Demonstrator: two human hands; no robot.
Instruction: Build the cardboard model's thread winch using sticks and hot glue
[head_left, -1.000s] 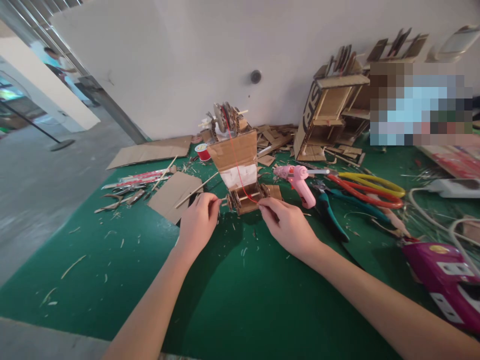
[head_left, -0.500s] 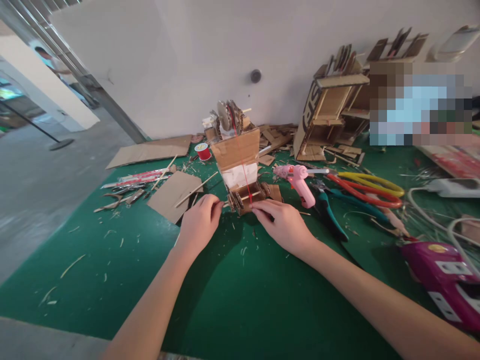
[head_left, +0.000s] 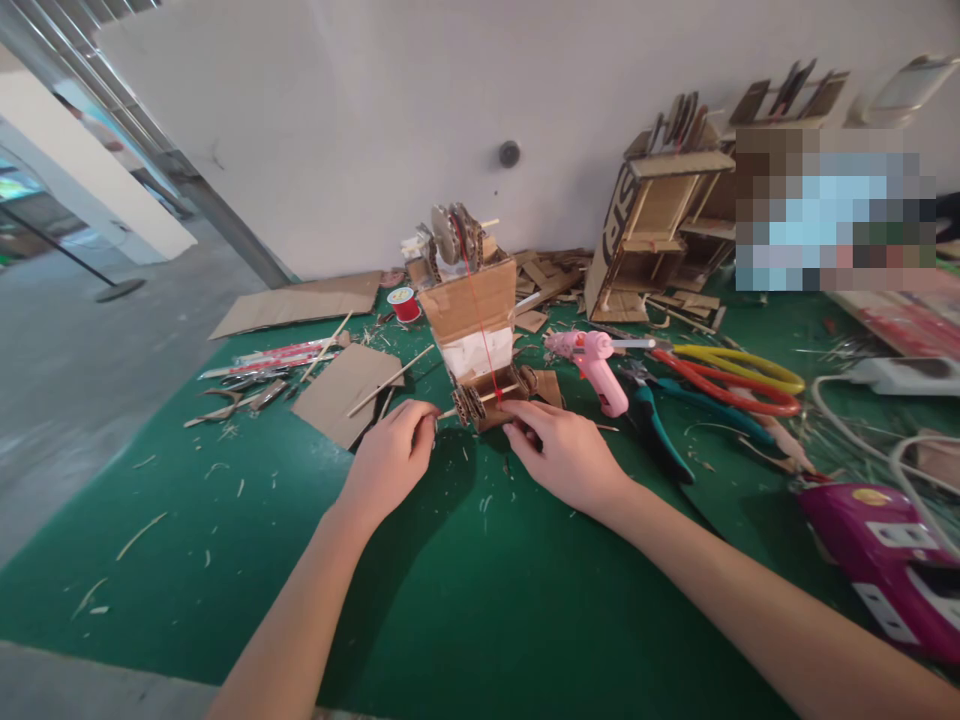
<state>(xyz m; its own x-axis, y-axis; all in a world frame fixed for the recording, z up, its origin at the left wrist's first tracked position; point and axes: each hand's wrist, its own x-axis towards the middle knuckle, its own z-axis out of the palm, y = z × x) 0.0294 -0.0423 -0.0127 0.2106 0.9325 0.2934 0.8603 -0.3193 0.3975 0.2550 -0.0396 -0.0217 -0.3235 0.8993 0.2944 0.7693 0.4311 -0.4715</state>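
Note:
A small cardboard model [head_left: 466,300] stands mid-table, with cardboard discs [head_left: 457,235] at its top and cardboard wheels [head_left: 470,403] low at its front. Red thread [head_left: 484,335] runs from the upper discs down to a thin wooden stick [head_left: 497,394] that passes through the wheels. At the stick's left end, my left hand [head_left: 394,455] is closed, thumb and forefinger pinching it. My right hand [head_left: 564,450] is curled at the model's front right, its fingertips at the lower end of the thread; the exact hold is partly hidden.
Right of the model lie a pink glue gun [head_left: 600,368], teal-handled pliers [head_left: 660,430] and a purple power strip [head_left: 874,560]. A red thread spool [head_left: 405,305] and flat cardboard [head_left: 349,392] sit left. A cardboard shelf [head_left: 656,235] stands behind, among scraps.
My left hand has drawn slightly left and down, showing more of the stick's end. The right thumb has shifted lower, apart from the forefinger. The model stays in place.

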